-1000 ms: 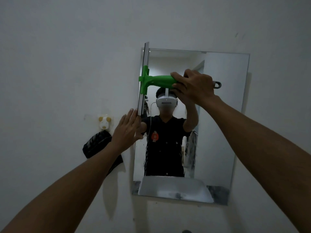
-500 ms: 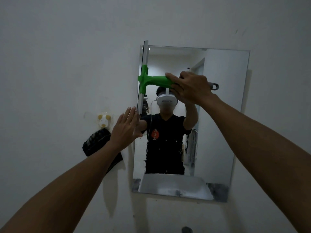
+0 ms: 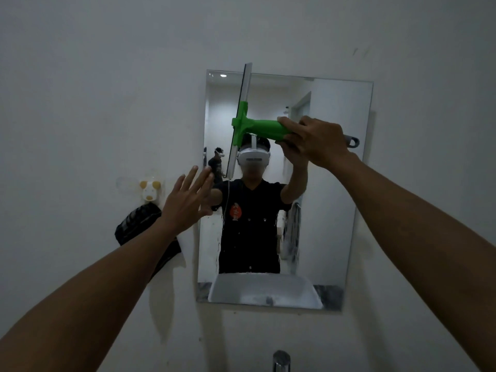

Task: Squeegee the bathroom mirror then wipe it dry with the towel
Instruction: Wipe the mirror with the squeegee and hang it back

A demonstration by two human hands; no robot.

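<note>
Right hand (image 3: 316, 142) clenched on the green squeegee (image 3: 247, 127) handle; blade upright against the mirror (image 3: 335, 183), now right of the left edge where it sat a second ago. So a sideways stroke has begun; most of the glass remains. Left hand (image 3: 188, 202) open, empty, fingers spread at the mirror's left edge. Dark towel (image 3: 134, 224) hangs on the wall hook, left.

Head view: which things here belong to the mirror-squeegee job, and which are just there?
Part of the job:
squeegee, gripped by the right hand
mirror
left hand, open at the mirror's left edge
dark cloth hanging left, possibly the towel

Just there:
animal-shaped wall hook
tap
</note>
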